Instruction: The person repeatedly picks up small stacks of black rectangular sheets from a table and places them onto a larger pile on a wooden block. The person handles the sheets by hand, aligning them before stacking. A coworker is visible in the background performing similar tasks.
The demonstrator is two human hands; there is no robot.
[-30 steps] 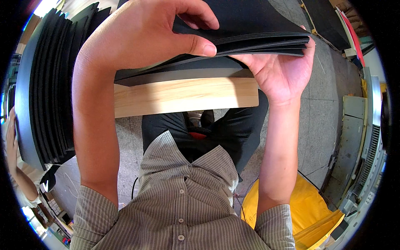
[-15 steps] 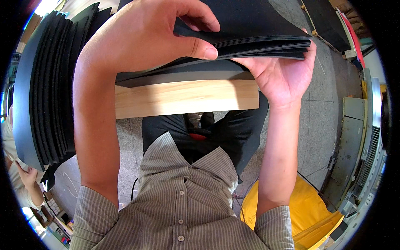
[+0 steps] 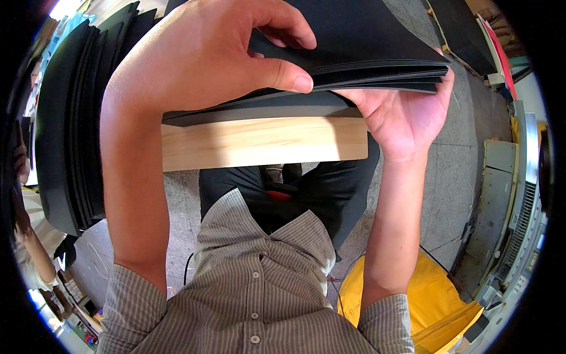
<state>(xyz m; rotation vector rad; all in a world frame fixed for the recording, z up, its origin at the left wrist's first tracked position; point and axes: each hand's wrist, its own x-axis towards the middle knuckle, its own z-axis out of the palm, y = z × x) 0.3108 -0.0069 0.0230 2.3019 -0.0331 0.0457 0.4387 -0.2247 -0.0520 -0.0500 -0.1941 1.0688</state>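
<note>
A stack of thin, flexible black sheets [image 3: 359, 35] lies before me, its near right corner lifted and the edges fanned slightly apart. My right hand [image 3: 410, 121] holds that corner from below, palm up, with fingers wrapped round the right edge. Over the stack's near edge reaches my left hand [image 3: 236, 56]. Its thumb touches the sheet edges, while its curled fingers stay apart from the thumb above the top sheet. Below the stack shows a pale wooden board edge [image 3: 265, 141], above my knees. My left hand and wrist hide the stack's left part.
More black sheets [image 3: 68, 130] stand in a thick bundle at the left. Beyond them, another person's arm [image 3: 38, 253] shows at the rim. A yellow bag [image 3: 436, 301] sits on the floor by my right elbow. Grey metal equipment [image 3: 498, 200] stands at the far right.
The lifted corner and my right hand have shifted slightly right and down. My left thumb has lowered a little. The left bundle's outermost grey-blue face is gone from view, and the other person's arm has moved.
</note>
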